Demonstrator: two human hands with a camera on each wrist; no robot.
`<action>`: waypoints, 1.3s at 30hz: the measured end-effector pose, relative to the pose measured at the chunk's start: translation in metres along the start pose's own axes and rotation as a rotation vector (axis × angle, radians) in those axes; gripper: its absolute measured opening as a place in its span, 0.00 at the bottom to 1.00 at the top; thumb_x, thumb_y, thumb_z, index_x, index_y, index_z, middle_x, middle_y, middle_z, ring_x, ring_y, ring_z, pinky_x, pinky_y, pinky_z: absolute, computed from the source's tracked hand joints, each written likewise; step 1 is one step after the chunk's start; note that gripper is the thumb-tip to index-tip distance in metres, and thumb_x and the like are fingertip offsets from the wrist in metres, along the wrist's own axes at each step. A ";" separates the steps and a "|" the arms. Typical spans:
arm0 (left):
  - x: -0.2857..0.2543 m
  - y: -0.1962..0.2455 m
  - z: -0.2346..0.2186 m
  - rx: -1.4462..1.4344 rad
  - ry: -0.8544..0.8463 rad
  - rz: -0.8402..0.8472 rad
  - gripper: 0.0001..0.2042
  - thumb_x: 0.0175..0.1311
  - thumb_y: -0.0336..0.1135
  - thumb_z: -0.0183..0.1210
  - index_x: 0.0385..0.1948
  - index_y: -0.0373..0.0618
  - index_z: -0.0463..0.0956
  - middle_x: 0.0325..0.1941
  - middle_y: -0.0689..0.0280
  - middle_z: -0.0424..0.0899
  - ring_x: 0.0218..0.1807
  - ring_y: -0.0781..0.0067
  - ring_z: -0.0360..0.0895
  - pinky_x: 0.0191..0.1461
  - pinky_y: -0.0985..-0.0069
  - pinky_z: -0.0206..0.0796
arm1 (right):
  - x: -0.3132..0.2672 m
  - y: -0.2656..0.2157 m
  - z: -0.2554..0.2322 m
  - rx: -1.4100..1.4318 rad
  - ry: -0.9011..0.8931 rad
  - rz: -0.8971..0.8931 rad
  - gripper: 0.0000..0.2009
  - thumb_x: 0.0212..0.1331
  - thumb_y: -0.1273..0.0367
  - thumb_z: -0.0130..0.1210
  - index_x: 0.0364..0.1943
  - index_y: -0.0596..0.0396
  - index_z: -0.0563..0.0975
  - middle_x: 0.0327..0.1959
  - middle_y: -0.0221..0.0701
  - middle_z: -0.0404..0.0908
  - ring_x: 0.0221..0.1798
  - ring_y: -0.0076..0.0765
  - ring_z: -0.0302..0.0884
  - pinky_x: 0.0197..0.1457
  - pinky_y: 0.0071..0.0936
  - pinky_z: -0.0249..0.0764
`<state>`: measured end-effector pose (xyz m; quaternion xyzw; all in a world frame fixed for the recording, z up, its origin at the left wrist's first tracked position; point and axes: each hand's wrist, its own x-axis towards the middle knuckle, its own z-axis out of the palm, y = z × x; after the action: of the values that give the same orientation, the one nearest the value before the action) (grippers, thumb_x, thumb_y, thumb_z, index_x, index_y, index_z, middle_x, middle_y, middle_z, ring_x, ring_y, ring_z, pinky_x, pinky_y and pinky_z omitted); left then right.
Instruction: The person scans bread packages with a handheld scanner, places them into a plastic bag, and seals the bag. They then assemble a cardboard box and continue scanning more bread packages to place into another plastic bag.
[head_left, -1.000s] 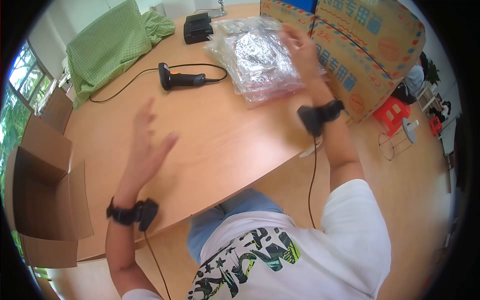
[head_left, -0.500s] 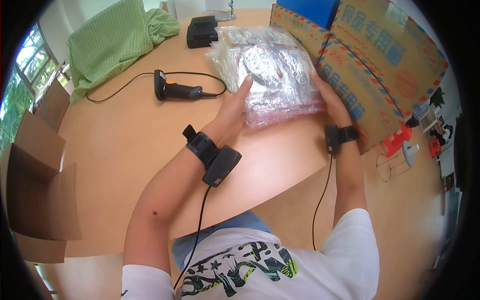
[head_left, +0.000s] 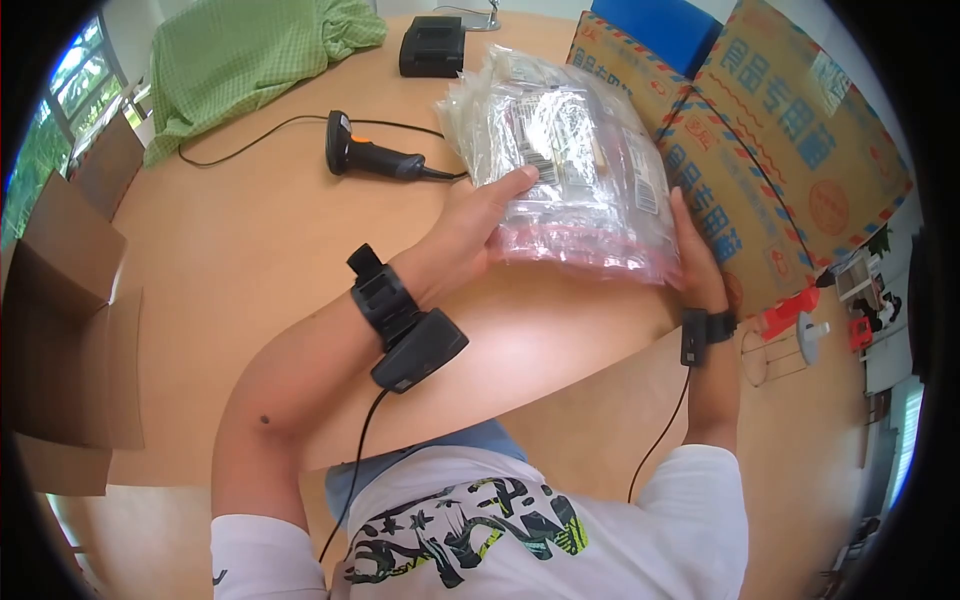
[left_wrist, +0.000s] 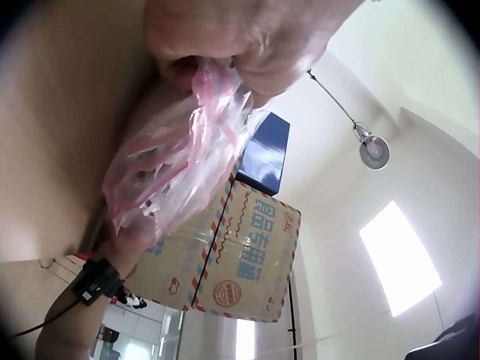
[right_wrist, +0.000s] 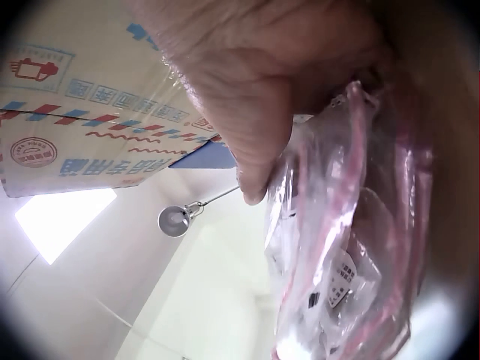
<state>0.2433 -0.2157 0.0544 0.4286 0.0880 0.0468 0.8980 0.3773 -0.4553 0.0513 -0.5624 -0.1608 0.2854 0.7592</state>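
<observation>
Both hands grip a stack of clear plastic zip bags (head_left: 570,150) from its two sides, in the head view. My left hand (head_left: 470,225) holds the left edge, its thumb lying on top by a barcode label. At the right edge my right hand (head_left: 697,262) has its thumb up along the side and its fingers hidden beneath. Pink seal strips (head_left: 590,243) line the end of the stack facing me. In the left wrist view, bunched plastic (left_wrist: 169,165) sits in the curled left hand (left_wrist: 240,41). The right wrist view shows several layered bag edges (right_wrist: 352,217) under the right hand (right_wrist: 255,82).
A black barcode scanner (head_left: 375,157) with a cable lies left of the stack. Behind it are a black device (head_left: 432,48) and a green checked cloth (head_left: 240,75). Printed cartons (head_left: 790,150) stand close on the right. An open cardboard box (head_left: 70,260) is at the far left.
The left hand has moved from over the bare table to the stack's left edge. The right hand has come down along its right side. The stack has shifted toward me and tilted, showing barcode labels.
</observation>
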 end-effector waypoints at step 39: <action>0.013 -0.018 -0.025 -0.142 -0.210 -0.059 0.26 0.57 0.41 0.67 0.54 0.39 0.70 0.49 0.57 0.80 0.48 0.65 0.81 0.54 0.65 0.76 | 0.040 0.005 0.000 0.062 -0.007 -0.008 0.30 0.58 0.45 0.55 0.55 0.55 0.74 0.50 0.36 0.79 0.50 0.36 0.78 0.56 0.34 0.76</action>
<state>0.2515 -0.2054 0.0233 0.3636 0.0025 -0.0185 0.9314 0.4073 -0.4302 0.0434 -0.5371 -0.1567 0.2892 0.7767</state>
